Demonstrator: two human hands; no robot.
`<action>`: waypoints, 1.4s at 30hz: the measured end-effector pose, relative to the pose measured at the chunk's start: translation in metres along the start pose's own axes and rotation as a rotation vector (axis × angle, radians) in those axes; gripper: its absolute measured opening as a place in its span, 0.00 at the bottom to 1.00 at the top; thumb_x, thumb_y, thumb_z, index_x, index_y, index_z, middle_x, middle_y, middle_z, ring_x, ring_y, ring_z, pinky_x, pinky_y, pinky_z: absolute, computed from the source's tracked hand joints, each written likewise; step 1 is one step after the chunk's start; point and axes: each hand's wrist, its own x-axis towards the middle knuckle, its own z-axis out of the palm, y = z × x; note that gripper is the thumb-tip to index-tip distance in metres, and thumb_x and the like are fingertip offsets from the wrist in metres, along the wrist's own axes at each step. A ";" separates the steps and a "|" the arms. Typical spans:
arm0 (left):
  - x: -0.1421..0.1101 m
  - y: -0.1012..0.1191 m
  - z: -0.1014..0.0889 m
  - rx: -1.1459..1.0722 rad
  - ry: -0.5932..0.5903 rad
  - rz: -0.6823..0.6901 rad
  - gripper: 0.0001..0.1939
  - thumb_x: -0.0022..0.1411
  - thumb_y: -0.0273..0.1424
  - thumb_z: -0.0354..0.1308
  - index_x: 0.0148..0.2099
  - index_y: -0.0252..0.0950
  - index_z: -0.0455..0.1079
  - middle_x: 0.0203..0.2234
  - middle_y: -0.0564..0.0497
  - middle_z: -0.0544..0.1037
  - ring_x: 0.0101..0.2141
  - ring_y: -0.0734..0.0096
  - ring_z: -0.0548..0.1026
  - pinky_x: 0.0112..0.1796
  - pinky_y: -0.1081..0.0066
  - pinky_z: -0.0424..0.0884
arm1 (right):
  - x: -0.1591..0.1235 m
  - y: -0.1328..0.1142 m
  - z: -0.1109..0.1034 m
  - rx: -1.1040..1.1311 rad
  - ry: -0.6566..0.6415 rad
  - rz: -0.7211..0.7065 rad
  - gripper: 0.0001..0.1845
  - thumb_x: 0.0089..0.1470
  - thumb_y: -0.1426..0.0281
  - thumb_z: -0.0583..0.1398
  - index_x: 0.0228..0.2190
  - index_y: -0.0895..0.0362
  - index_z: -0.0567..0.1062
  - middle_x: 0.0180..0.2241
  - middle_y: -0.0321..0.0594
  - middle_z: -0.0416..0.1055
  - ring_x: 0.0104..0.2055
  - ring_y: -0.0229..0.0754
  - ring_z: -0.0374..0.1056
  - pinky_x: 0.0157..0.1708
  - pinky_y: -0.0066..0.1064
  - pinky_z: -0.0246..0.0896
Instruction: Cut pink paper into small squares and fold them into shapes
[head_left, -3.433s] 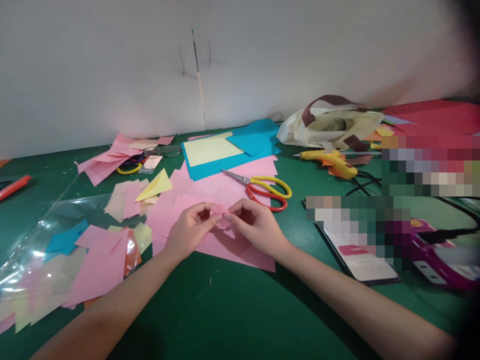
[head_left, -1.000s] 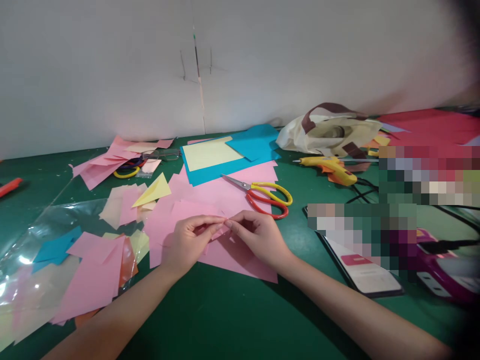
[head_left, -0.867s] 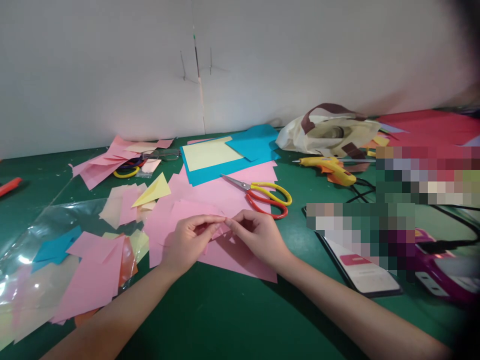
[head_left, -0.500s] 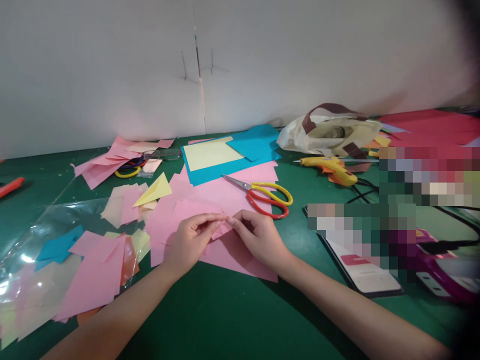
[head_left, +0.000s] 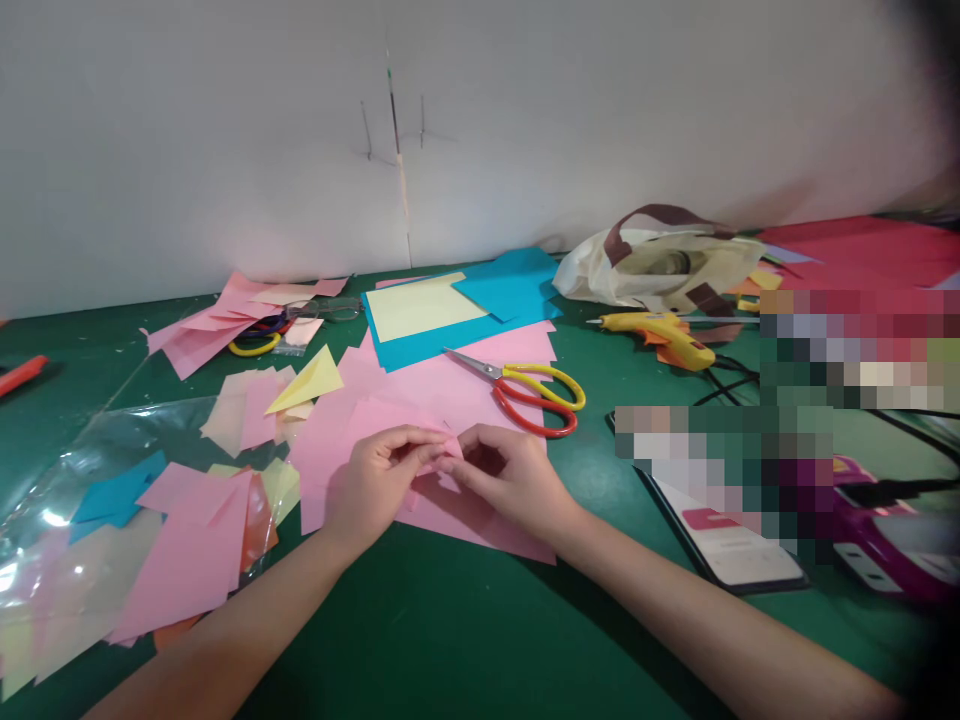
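A small folded piece of pink paper (head_left: 451,449) is pinched between the fingertips of both hands. My left hand (head_left: 382,475) grips its left side, thumb against fingers. On the other side, my right hand (head_left: 510,468) pinches its edge, and the fingers hide much of the fold. Both hands hover low over large pink sheets (head_left: 480,525) lying on the green table (head_left: 360,630). Just beyond my right hand, scissors (head_left: 517,385) with one yellow and one red handle rest on the sheets, their blades pointing away to the left.
Blue sheets (head_left: 517,285) with a cream sheet (head_left: 420,305) lie behind. Left are a clear plastic bag (head_left: 45,490), paper scraps (head_left: 191,530) and a yellow folded piece (head_left: 311,380). To the right are a yellow glue gun (head_left: 660,335), a cloth bag (head_left: 592,270) and a phone (head_left: 739,545).
The pink paper, shown flatter 3.4 s ago, is now partly covered by the fingers. My right thumb has shifted slightly down and left along it in the last half second.
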 end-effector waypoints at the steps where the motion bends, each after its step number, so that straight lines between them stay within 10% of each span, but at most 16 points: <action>1: 0.000 0.000 0.000 0.008 0.005 0.006 0.05 0.55 0.30 0.60 0.33 0.40 0.77 0.32 0.52 0.81 0.35 0.69 0.79 0.39 0.70 0.77 | 0.000 0.000 0.000 -0.008 -0.007 0.002 0.09 0.52 0.65 0.59 0.25 0.57 0.73 0.23 0.37 0.73 0.24 0.36 0.66 0.25 0.27 0.59; 16: 0.000 -0.007 0.001 -0.024 0.005 0.002 0.08 0.53 0.34 0.61 0.35 0.37 0.77 0.32 0.49 0.81 0.33 0.68 0.78 0.34 0.71 0.78 | -0.001 -0.002 0.000 0.008 -0.030 -0.020 0.13 0.55 0.66 0.56 0.22 0.57 0.72 0.21 0.37 0.72 0.23 0.36 0.67 0.24 0.27 0.59; 33: -0.003 -0.006 -0.004 0.178 -0.204 0.232 0.20 0.56 0.26 0.57 0.52 0.45 0.71 0.47 0.49 0.75 0.50 0.65 0.71 0.49 0.67 0.70 | 0.003 0.002 -0.007 0.523 -0.019 0.134 0.17 0.49 0.61 0.62 0.17 0.57 0.67 0.14 0.30 0.66 0.18 0.32 0.64 0.23 0.26 0.58; 42: 0.000 -0.009 -0.005 0.095 -0.102 0.138 0.12 0.58 0.28 0.56 0.43 0.42 0.76 0.43 0.50 0.79 0.46 0.64 0.75 0.49 0.62 0.70 | 0.000 0.002 -0.005 0.225 -0.038 0.040 0.21 0.59 0.58 0.52 0.20 0.57 0.66 0.18 0.34 0.64 0.22 0.34 0.61 0.24 0.27 0.56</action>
